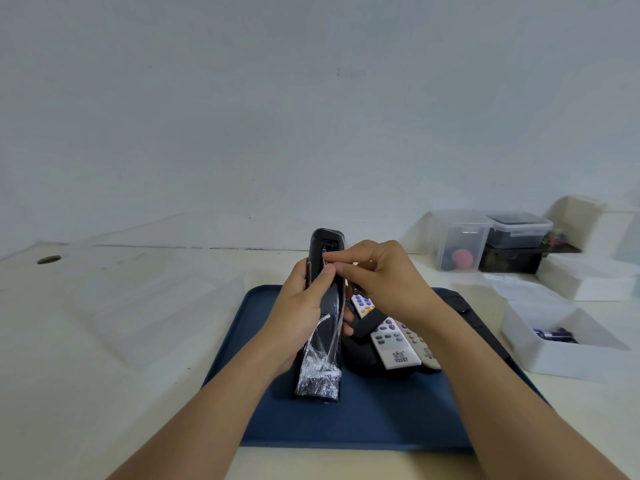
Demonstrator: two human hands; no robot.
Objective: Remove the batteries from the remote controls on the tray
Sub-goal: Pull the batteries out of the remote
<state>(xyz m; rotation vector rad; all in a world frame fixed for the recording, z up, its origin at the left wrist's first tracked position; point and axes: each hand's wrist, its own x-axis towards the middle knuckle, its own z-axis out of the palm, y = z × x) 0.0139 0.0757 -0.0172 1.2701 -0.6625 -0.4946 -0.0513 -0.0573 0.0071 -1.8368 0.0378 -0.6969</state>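
Fingers of the right hand (384, 278) curl inward, with the thumb and forefinger pinched together at the open battery bay of a black remote (323, 306); what they nip there is too small to make out, though a bluish battery end (324, 251) shows in the bay just beside the fingertips. Around the middle of that same remote the left hand (304, 306) wraps, thumb laid along its back and pointing up toward the bay, the other fingers curled round the far side. Held upright and slightly tilted above the blue tray (311, 424), the remote has its back facing the camera and its lower end sheathed in crumpled clear plastic wrap (320, 372).

On the tray, just right of the held remote, lie more remotes: a white remote (393, 344) with grey buttons, another white one (362, 303) with purple and yellow buttons partly hidden by the right hand, a third pale remote (420, 344) beside the first, and dark ones beneath. The white remote carries a small printed logo and line of characters at its near end, too blurred to read.

Well right of the tray stands a white box (540, 355) holding dark purple cylinders (554, 334). Farther back sit clear plastic containers (460, 240), one with a red round object inside.
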